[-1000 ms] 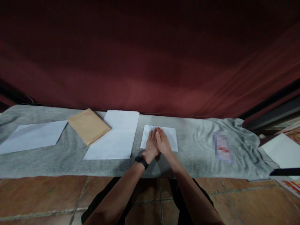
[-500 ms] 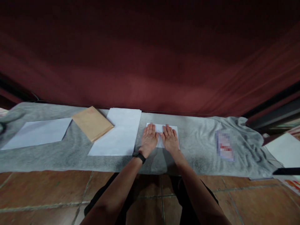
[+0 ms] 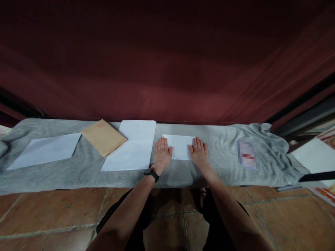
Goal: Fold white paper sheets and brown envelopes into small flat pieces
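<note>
A small white rectangle of paper [image 3: 180, 147], apparently folded, lies flat on the grey cloth in front of me. Over its left edge rests my left hand [image 3: 162, 151], palm down with the fingers stretched out; a dark band circles that wrist. My right hand [image 3: 199, 151] lies flat at the paper's right edge, its thumb apart from the fingers. Neither hand grips anything. Just left of my left hand is a stack of larger white sheets [image 3: 133, 148]. A brown paper envelope or packet [image 3: 103, 136] overlaps the stack's left side.
The grey cloth [image 3: 222, 157] covers a long, narrow surface and is rumpled at the right. Another white sheet [image 3: 47, 150] lies far left. A blurred flat item [image 3: 247, 154] lies to the right, with a white board [image 3: 314, 157] beyond. A dark red curtain-like backdrop [image 3: 157, 87] rises behind.
My hands have slid apart, from the middle of the small paper out to its left and right edges. More of the paper now shows between them. The view has shifted slightly.
</note>
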Tool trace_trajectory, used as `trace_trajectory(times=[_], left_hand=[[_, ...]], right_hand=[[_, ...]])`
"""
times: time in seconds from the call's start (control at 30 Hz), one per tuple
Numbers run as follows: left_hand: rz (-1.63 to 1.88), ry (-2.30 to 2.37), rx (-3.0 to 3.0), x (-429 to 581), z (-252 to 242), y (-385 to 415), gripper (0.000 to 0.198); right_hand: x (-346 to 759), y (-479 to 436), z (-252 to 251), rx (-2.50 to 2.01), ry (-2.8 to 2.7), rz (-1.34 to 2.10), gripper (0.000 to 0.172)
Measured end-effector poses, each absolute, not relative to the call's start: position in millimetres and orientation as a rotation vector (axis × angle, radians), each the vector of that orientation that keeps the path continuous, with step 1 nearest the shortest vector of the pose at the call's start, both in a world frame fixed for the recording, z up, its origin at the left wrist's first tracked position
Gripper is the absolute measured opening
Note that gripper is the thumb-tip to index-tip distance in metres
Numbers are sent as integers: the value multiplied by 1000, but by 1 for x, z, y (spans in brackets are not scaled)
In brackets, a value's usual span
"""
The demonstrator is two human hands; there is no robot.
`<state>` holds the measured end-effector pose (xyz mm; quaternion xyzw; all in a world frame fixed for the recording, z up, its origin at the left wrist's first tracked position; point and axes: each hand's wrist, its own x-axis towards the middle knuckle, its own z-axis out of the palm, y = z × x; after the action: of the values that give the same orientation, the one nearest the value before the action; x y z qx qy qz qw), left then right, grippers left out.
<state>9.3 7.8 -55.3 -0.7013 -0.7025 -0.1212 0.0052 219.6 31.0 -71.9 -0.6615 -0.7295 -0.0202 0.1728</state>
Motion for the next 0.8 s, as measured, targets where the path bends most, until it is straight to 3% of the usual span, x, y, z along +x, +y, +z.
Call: trace_trajectory(times=[0.2,0.53,0.8], left_hand=[[-324,-2224,-2164,11,-50,-10,62],[-266,-1951,-2469,49,-36,-20,57],[-146,-2022,-2471,38,-53,-12,58]], right_hand=[[225,26,-57,-1847,-1942,8,59],[163,4,-45,-1489,-2090,462,57],[166,10,-57,-1587,-2206,320,55]])
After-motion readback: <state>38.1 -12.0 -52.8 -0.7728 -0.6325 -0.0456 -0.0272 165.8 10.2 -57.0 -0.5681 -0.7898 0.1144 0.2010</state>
